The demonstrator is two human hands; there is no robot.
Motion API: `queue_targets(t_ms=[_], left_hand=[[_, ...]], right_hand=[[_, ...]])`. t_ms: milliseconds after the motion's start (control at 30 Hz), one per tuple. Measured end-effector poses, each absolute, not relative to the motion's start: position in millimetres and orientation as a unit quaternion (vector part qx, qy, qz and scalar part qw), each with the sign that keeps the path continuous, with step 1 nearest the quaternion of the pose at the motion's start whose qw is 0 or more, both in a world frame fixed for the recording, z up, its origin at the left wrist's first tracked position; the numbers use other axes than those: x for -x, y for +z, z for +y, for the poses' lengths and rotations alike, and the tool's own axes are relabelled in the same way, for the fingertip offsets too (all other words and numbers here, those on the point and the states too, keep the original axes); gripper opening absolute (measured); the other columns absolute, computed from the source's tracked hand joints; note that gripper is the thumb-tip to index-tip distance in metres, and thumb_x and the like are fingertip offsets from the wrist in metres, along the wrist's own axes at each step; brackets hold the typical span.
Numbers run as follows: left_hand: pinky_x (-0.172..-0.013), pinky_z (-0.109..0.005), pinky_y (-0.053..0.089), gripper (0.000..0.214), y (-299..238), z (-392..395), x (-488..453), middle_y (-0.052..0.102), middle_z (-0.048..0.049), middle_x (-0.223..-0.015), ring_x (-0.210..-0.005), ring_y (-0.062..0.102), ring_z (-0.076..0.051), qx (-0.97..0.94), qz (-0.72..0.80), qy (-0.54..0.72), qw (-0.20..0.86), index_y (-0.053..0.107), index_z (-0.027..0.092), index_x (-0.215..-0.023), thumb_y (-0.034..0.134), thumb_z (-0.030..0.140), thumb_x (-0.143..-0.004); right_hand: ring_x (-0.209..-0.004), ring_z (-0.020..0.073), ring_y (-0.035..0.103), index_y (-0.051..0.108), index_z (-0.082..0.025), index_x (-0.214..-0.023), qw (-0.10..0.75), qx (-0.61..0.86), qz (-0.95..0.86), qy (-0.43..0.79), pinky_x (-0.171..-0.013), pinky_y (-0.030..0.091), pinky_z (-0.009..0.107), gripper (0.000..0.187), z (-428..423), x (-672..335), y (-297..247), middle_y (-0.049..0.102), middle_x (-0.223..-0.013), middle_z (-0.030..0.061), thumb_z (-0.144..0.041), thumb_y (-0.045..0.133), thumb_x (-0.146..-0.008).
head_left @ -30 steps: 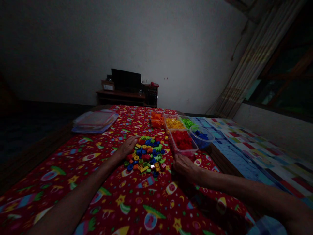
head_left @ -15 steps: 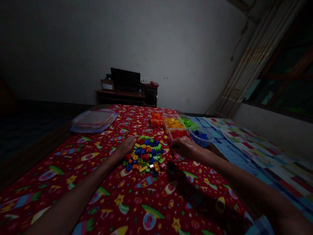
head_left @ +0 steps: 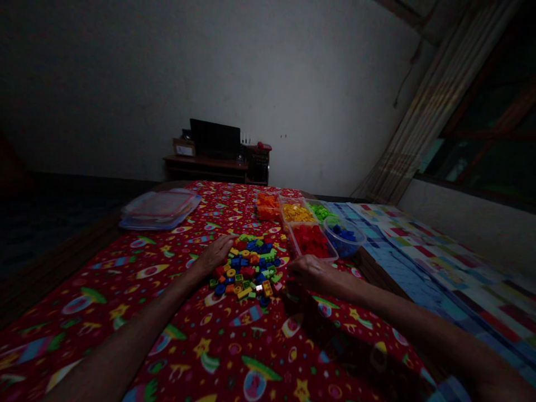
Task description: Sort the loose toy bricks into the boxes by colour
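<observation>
A heap of small mixed-colour building bricks lies on a red cloth with rockets and stars. My left hand rests flat against the heap's left side, fingers stretched out. On the heap's right edge, just in front of the clear tub of red bricks, lies my right hand, its fingers curled downward; what they hold is hidden. Behind stand tubs of orange bricks, yellow bricks, green bricks and a round bowl of blue bricks.
A stack of clear lids lies at the far left of the cloth. A checked cloth covers the surface to the right. A low desk with a dark screen stands against the back wall. The room is dim.
My right hand went from the heap's right edge up to the red tub and has come back down to the heap's right edge. The left hand has stayed put.
</observation>
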State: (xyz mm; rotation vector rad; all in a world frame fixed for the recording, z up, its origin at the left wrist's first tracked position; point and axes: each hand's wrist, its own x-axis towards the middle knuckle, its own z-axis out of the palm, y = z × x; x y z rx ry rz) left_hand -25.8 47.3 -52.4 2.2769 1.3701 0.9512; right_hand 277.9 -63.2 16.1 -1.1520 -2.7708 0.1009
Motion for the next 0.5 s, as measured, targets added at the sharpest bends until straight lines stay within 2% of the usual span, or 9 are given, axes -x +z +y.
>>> queue_targets(t_ms=[133, 167, 300, 367, 500], left_hand=[[-0.097, -0.037, 0.044, 0.06, -53, 48, 26, 0.063, -0.0117, -0.118, -0.108, 0.058, -0.024, -0.795, 0.481, 0.332, 0.163, 0.06, 0.016, -0.115, 0.022, 0.051, -0.085], [-0.097, -0.038, 0.045, 0.06, -53, 48, 26, 0.063, -0.0117, -0.119, -0.108, 0.058, -0.024, -0.796, 0.48, 0.332, 0.164, 0.06, 0.016, -0.115, 0.022, 0.051, -0.085], [-0.097, -0.037, 0.044, 0.059, -52, 47, 26, 0.063, -0.011, -0.12, -0.108, 0.058, -0.024, -0.793, 0.48, 0.337, 0.167, 0.061, 0.016, -0.115, 0.024, 0.051, -0.084], [-0.098, -0.037, 0.044, 0.059, -51, 46, 25, 0.063, -0.0106, -0.119, -0.108, 0.058, -0.024, -0.791, 0.482, 0.338, 0.168, 0.061, 0.017, -0.115, 0.024, 0.052, -0.084], [-0.098, -0.037, 0.043, 0.06, -49, 44, 24, 0.063, -0.0114, -0.12, -0.11, 0.057, -0.024, -0.79, 0.482, 0.337, 0.172, 0.06, 0.016, -0.116, 0.024, 0.051, -0.085]], right_hand=[[-0.053, 0.0073, 0.04, 0.063, -0.013, -0.074, 0.175, 0.464, -0.868, -0.027, -0.052, 0.029, 0.019, 0.019, -30, -311, 71, 0.054, -0.06, -0.001, -0.006, 0.046, -0.076], [-0.054, 0.0078, 0.042, 0.065, -0.013, -0.078, 0.174, 0.488, -0.854, -0.048, -0.053, 0.029, 0.019, 0.02, -23, -322, 83, 0.056, -0.062, 0.0, -0.008, 0.046, -0.076], [-0.063, 0.0114, 0.054, 0.07, -0.012, -0.084, 0.118, 0.61, -0.776, -0.108, -0.057, 0.034, 0.02, 0.026, 3, -366, 107, 0.065, -0.072, 0.006, -0.006, 0.048, -0.072], [-0.065, 0.0121, 0.057, 0.071, -0.012, -0.09, 0.066, 0.652, -0.749, -0.095, -0.058, 0.036, 0.019, 0.03, 14, -382, 106, 0.067, -0.076, 0.0065, -0.004, 0.05, -0.07], [-0.052, 0.0101, 0.053, 0.069, -0.013, -0.101, -0.027, 0.71, -0.704, -0.02, -0.053, 0.035, 0.019, 0.038, 30, -396, 101, 0.062, -0.061, 0.0021, -0.002, 0.051, -0.07]])
